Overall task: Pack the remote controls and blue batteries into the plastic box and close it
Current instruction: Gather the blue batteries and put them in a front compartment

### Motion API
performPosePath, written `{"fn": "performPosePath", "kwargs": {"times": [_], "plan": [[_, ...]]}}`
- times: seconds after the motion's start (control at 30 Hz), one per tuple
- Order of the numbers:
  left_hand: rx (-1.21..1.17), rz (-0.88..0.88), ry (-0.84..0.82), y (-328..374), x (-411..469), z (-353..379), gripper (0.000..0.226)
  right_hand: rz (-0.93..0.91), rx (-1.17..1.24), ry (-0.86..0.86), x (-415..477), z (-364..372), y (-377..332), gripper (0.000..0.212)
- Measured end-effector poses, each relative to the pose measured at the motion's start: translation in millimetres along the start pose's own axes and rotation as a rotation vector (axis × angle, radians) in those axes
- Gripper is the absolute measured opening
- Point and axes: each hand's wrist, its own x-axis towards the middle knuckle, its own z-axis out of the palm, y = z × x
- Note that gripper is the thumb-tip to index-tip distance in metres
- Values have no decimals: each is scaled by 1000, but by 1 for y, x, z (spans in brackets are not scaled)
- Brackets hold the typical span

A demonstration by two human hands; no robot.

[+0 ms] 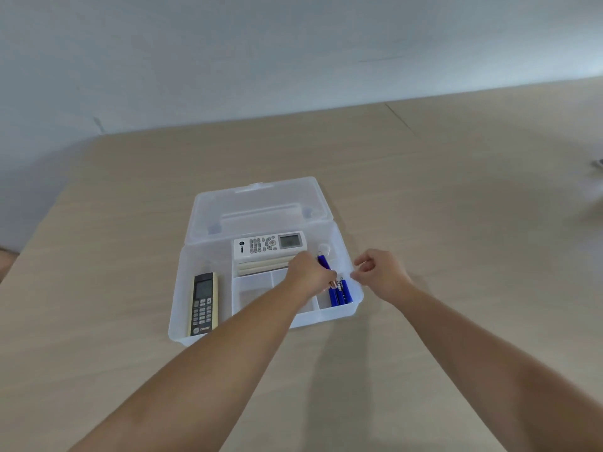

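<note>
Two bare forearms, no sleeves, left grip, right grip ungloved

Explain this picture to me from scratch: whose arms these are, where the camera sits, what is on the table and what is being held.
There is no machine here. A person wears one wide-angle camera on the head, looking down along both bare arms, so this is their own view.

On the tan table sits a clear plastic box with its lid swung open at the back. Inside, a black remote lies in the left compartment, and a white remote rests on top of other pale ones at the back. Blue batteries lie in the right compartment.

The left hand reaches into that battery compartment and seems to grip a blue battery; its fingers are hidden. The right hand hovers at the box's right edge, fingers curled, holding nothing visible.
</note>
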Motion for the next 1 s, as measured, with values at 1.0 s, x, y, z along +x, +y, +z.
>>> {"fn": "performPosePath", "kwargs": {"times": [1.0], "plan": [[1155,-35,-340,34,17,41,34,-27,94,-48,-5,0,14,13]]}}
